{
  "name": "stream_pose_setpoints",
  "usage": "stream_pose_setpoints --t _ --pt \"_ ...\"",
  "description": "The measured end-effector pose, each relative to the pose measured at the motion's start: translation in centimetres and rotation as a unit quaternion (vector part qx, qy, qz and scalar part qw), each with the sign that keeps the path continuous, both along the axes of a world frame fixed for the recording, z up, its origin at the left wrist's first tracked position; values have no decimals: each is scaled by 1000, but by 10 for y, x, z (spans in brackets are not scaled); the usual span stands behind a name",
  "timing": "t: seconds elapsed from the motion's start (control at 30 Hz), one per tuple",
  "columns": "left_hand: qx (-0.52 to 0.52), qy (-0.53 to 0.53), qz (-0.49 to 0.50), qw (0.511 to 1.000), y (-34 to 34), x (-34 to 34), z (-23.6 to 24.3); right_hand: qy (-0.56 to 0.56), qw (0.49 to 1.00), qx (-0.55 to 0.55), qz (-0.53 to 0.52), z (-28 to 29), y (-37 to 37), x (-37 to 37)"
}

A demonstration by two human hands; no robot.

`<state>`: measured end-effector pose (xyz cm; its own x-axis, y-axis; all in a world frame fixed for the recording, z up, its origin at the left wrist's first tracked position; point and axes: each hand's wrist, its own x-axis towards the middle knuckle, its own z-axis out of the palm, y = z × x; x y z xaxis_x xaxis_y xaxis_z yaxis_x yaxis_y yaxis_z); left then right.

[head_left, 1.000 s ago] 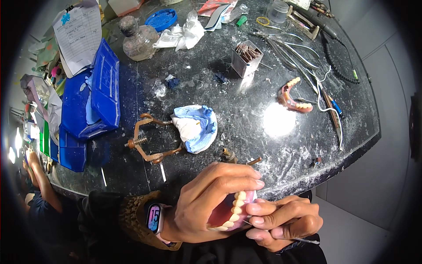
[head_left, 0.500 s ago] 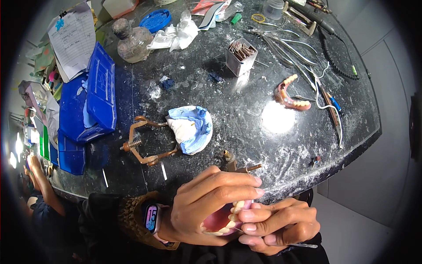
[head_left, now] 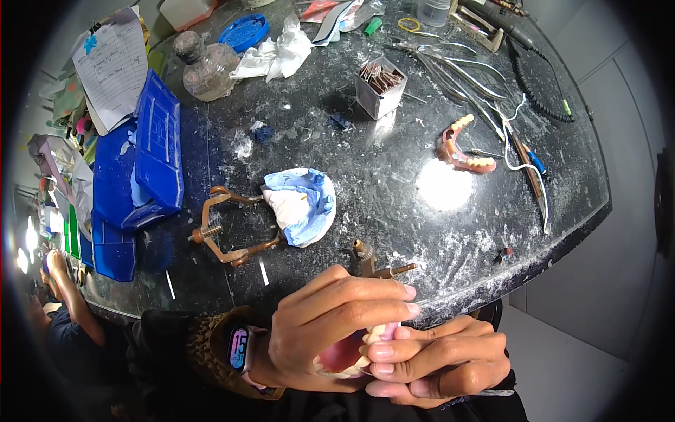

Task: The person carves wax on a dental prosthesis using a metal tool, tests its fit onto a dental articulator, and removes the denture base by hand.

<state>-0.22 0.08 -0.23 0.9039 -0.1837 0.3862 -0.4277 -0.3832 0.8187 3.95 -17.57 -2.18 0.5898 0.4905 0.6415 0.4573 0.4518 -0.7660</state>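
My left hand (head_left: pixel 309 330) is closed around a pink denture (head_left: pixel 343 355) with a row of cream teeth, at the table's near edge. My right hand (head_left: pixel 450 359) is closed on a thin metal hand tool (head_left: pixel 498 392); its tail sticks out beyond the palm, and its tip is hidden behind my fingers. The right fingertips press against the denture's front teeth. Just beyond the left fingers lies a brass-coloured metal part (head_left: pixel 383 271). Farther left, a white and blue dental cast (head_left: pixel 302 207) is attached to a brass articulator frame (head_left: pixel 232 246).
A second denture (head_left: pixel 464 151) lies at right, near pliers (head_left: pixel 464 70) and a knife (head_left: pixel 536 190). A clear box of burs (head_left: pixel 380 88) stands mid-table. Blue bins (head_left: pixel 151 155), a glass bottle (head_left: pixel 207 67) and a blue lid (head_left: pixel 242 32) are at left. Another person (head_left: pixel 67 302) sits far left.
My right fingers have shifted slightly left across the front teeth, now covering the tool's tip that showed before. The left hand keeps its hold on the denture. The whole view has shifted slightly.
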Motion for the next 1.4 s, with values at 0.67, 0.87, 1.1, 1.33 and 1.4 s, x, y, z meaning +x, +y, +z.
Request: stream_pose_setpoints --t 0.67,0.87,1.1,1.33,1.4 --pt "4 17 30 999 -5 2 7 -37 999 -3 -26 13 5 2" --pt "1 20 30 999 -4 3 7 -22 994 -107 -10 42 2 12" --pt "30 0 21 999 -4 3 2 -164 981 -43 98 22 4 29" --pt "36 -9 44 998 -6 3 5 1 998 -68 -17 16 2 7" --pt "37 -11 42 998 -6 4 5 0 997 -66 -26 18 5 6"
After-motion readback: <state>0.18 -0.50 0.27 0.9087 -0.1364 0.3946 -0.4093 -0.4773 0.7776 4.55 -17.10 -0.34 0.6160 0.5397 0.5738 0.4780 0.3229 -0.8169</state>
